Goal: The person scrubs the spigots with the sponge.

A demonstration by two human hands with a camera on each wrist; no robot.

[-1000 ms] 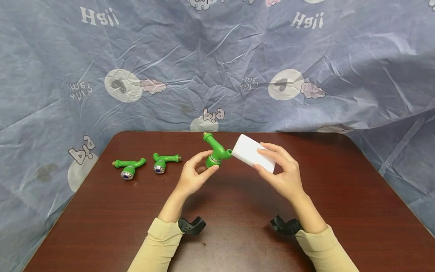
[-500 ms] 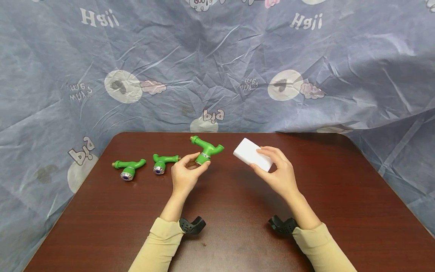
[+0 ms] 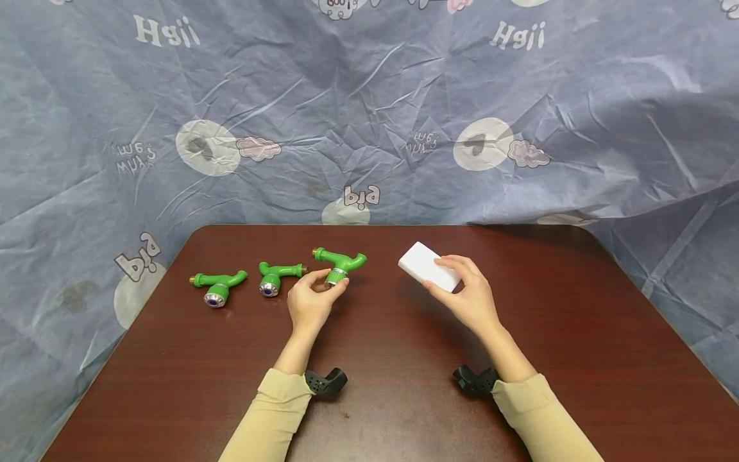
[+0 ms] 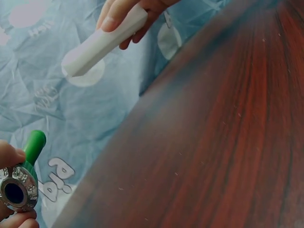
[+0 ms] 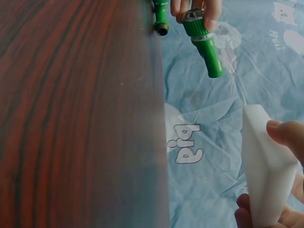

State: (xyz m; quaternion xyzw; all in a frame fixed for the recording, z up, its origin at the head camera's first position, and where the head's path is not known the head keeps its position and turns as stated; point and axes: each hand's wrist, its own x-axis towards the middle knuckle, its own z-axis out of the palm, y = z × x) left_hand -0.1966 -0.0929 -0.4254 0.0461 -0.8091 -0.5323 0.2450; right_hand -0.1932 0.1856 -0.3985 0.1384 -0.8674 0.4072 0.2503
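Note:
My left hand (image 3: 310,304) pinches a green tap (image 3: 344,261) by its ribbed knob, thumb on one side and fingers on the other. Its brass threaded end points back left and its spout to the right. In the left wrist view the knob's silver cap (image 4: 18,191) faces the camera. My right hand (image 3: 470,295) grips a white sponge block (image 3: 428,264) by its right end, thumb below and fingers on top. In the right wrist view, a gap separates the block (image 5: 266,164) from the held tap (image 5: 203,45).
Two more green taps lie on the dark red wooden table (image 3: 369,410): one tap (image 3: 219,286) at far left, another tap (image 3: 277,276) just left of my left hand. A blue-grey printed cloth (image 3: 369,115) hangs behind the table's back edge.
The left hand has carried the tap left and down, away from the sponge block, its spout swinging out to the right. The right hand has shifted slightly left and lower with the block.

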